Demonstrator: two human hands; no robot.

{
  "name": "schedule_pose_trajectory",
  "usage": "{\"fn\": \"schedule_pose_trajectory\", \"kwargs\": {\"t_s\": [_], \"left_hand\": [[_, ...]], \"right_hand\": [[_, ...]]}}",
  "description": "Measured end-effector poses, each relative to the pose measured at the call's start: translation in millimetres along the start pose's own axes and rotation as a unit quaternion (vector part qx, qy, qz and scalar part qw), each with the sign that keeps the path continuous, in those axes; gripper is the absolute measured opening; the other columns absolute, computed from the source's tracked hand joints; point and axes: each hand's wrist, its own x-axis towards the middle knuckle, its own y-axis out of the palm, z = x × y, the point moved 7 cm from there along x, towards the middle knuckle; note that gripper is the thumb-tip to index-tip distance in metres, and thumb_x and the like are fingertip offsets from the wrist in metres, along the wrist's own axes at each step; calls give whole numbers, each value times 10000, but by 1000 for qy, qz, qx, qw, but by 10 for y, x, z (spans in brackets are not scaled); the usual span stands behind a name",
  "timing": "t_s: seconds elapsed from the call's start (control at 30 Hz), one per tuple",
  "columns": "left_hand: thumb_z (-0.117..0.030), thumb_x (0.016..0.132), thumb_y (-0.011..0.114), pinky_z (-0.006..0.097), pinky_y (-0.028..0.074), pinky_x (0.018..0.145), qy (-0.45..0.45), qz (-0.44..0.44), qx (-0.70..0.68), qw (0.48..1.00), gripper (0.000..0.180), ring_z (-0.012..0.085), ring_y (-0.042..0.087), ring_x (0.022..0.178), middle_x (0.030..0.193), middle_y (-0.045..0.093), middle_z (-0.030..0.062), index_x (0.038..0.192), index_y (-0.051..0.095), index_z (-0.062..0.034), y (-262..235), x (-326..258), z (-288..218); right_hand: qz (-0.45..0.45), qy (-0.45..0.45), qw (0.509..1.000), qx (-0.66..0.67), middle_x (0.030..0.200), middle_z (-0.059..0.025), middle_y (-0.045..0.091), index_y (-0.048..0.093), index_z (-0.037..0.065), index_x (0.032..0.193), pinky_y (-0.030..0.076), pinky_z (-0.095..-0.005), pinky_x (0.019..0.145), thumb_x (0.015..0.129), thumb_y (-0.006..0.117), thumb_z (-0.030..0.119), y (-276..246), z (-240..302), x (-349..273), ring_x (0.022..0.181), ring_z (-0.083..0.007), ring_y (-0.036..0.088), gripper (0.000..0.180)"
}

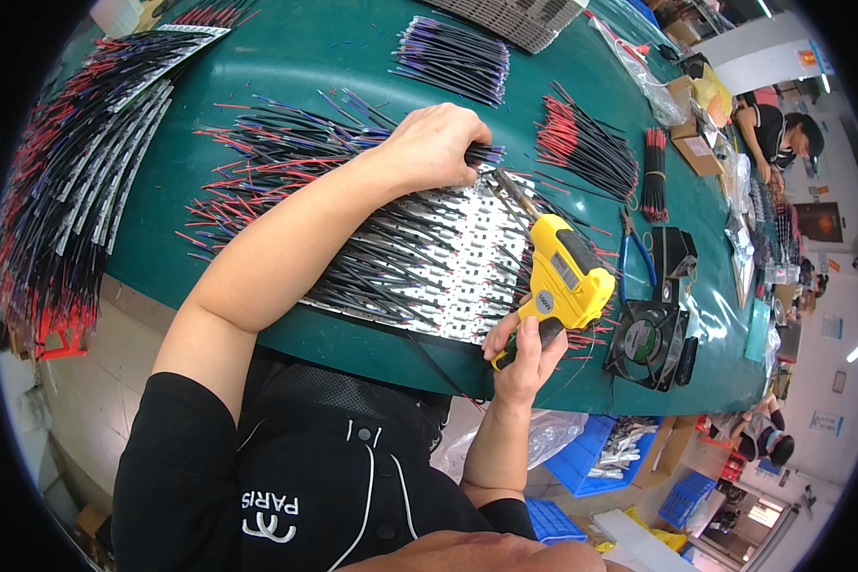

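Note:
My right hand [524,355] is wrapped round the grip of a yellow soldering gun [570,276]. The gun's metal tip points toward the far end of the white circuit boards [462,262], close to my left fingers. My left hand [437,143] is closed on a few dark wires [488,153] with bluish ends, just above the boards' far edge. The boards lie side by side on a green table, with many black and red wires [372,253] fanning out to the left. My left forearm covers part of those wires.
Wired strips [114,133] hang over the table's left edge. Wire bundles [453,59] [586,143] lie beyond my hands. Pliers [639,246] and a black fan [646,343] sit at right, near cardboard boxes [696,138]. A co-worker [780,138] is in the background.

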Motion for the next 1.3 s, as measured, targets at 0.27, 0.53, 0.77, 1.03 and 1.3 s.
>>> {"fn": "schedule_pose_trajectory", "kwargs": {"t_s": [0.27,0.53,0.77,1.03,1.3], "left_hand": [[-118,597,678,370,464,787,-20,43,1,999,360,319,595,879,902,633,172,935,648,3,-6,11,-29],[-145,785,618,377,462,747,7,59,-29,998,198,340,589,855,867,621,183,925,618,-5,-38,4,30],[-105,843,560,406,439,641,83,-292,-1,953,119,389,548,767,798,583,192,873,526,5,-671,-62,-185],[-111,671,704,410,476,742,1,16,48,999,245,323,607,868,854,639,172,903,671,-39,-115,-58,-9],[-110,675,670,413,466,742,38,-16,58,997,205,321,593,847,836,626,145,864,661,-30,-70,-63,-26]], "right_hand": [[-45,-4,996,73,518,-69,416,370,-106,1177,365,-251,361,896,438,213,-82,42,-41,369,-131,391,430],[-49,-8,995,82,514,-61,408,356,-114,1199,365,-253,359,904,422,229,-63,115,-84,366,-128,392,457],[-52,-19,991,119,538,-75,441,342,-125,1205,376,-246,368,902,430,187,-76,153,-126,386,-121,405,444],[-40,5,998,52,521,-69,433,372,-106,1171,376,-253,374,890,450,199,10,61,-91,373,-124,399,422],[-15,-23,1000,1,533,-71,444,427,-57,1022,384,-246,382,895,459,174,26,2,-61,395,-120,410,265]]}}
